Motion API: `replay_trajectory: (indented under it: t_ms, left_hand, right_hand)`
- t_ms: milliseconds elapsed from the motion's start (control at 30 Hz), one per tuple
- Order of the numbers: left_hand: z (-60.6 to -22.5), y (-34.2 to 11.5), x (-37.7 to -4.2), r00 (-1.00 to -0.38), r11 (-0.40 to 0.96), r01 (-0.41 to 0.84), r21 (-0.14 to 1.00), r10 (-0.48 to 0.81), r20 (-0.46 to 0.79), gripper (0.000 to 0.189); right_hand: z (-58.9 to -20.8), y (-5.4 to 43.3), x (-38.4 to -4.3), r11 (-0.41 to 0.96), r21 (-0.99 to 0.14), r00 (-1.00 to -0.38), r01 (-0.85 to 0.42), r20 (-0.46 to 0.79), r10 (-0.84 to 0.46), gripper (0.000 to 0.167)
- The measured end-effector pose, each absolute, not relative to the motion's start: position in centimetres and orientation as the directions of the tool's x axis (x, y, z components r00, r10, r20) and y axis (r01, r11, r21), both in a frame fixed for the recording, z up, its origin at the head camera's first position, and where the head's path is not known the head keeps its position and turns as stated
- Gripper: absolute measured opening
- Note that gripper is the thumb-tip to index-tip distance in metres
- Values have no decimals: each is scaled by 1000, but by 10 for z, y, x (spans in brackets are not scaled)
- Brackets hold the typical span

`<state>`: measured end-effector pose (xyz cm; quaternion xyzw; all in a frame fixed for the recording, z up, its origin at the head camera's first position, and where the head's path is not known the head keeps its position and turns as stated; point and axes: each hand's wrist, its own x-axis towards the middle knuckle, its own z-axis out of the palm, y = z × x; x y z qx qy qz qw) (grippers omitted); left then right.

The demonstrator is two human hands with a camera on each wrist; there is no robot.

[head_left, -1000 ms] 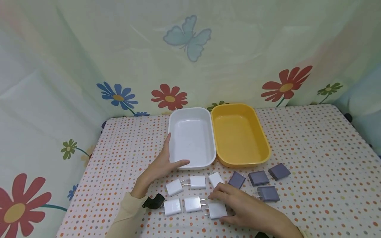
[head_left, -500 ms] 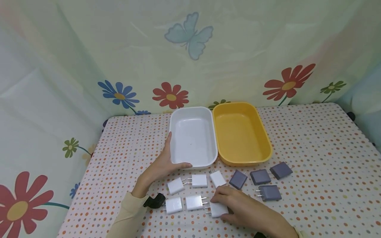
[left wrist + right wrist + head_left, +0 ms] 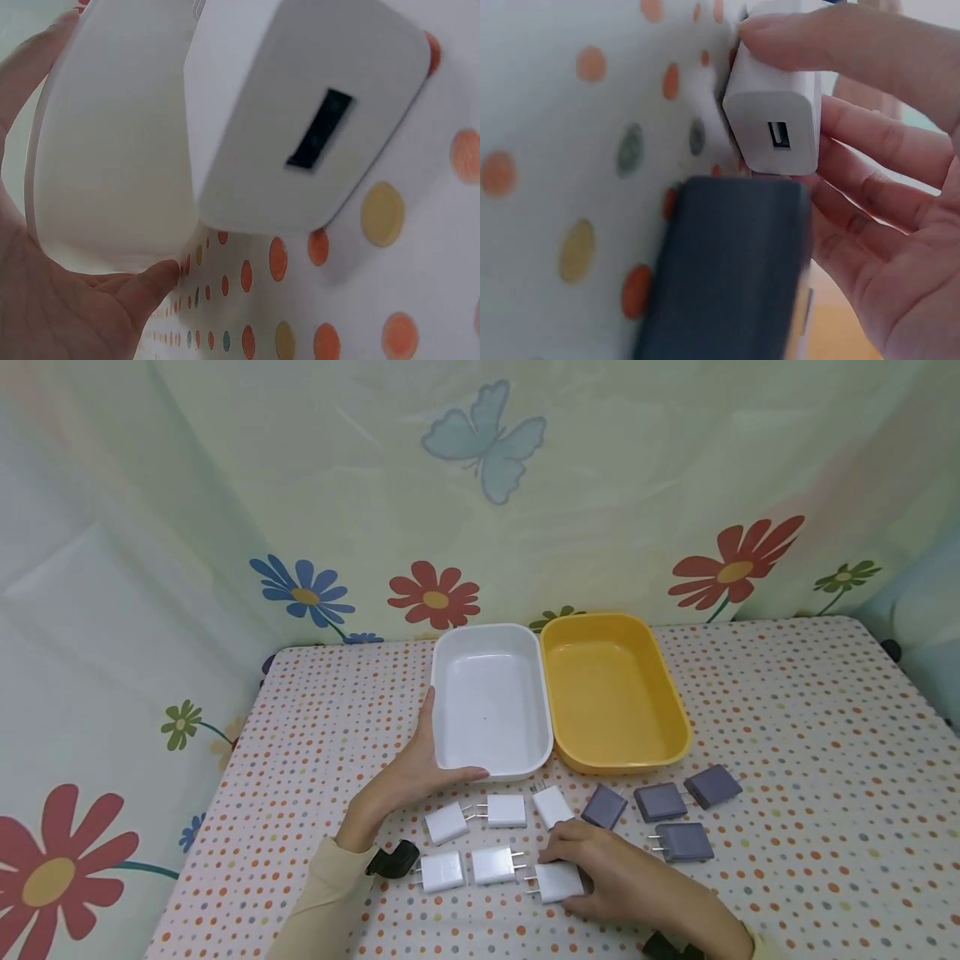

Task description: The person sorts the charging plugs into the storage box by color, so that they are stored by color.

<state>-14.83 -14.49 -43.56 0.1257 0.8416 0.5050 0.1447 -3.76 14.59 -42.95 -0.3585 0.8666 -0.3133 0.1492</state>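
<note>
In the head view, my left hand (image 3: 420,768) spreads along the near left corner of a white tray (image 3: 491,710), thumb at its front rim. The left wrist view shows the fingers straight along the tray wall (image 3: 112,150). My right hand (image 3: 615,872) holds a white plug charger (image 3: 558,882) between thumb and fingers, prongs pointing left; its USB port faces the right wrist camera. Several white chargers (image 3: 493,865) lie in two loose rows left of it. Several grey-purple chargers (image 3: 660,802) lie above and right of my right hand.
A yellow tray (image 3: 678,727) stands against the white tray's right side. The table (image 3: 810,760) has a dotted cloth, with a flowered curtain (image 3: 600,485) behind it. A white charger (image 3: 300,120) fills much of the left wrist view; a dark charger (image 3: 727,277) is close in the right.
The view has shifted slightly. The right hand's fingers have moved around the sides of the nearest white charger, more of which now shows. The left hand stays at the white tray.
</note>
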Motion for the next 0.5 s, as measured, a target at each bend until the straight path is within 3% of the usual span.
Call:
replay_trajectory:
  t_ms: [200, 500]
  left_hand:
    - [-435, -146, -148, -920, 437, 83, 896, 378, -99, 147]
    - [-435, -147, -148, -920, 442, 87, 893, 379, -98, 147]
  right_hand:
    - [-412, 149, -45, 524, -638, -681, -564, 1, -732, 37]
    - [-358, 141, -84, 541, -602, -747, -587, 146, -649, 36]
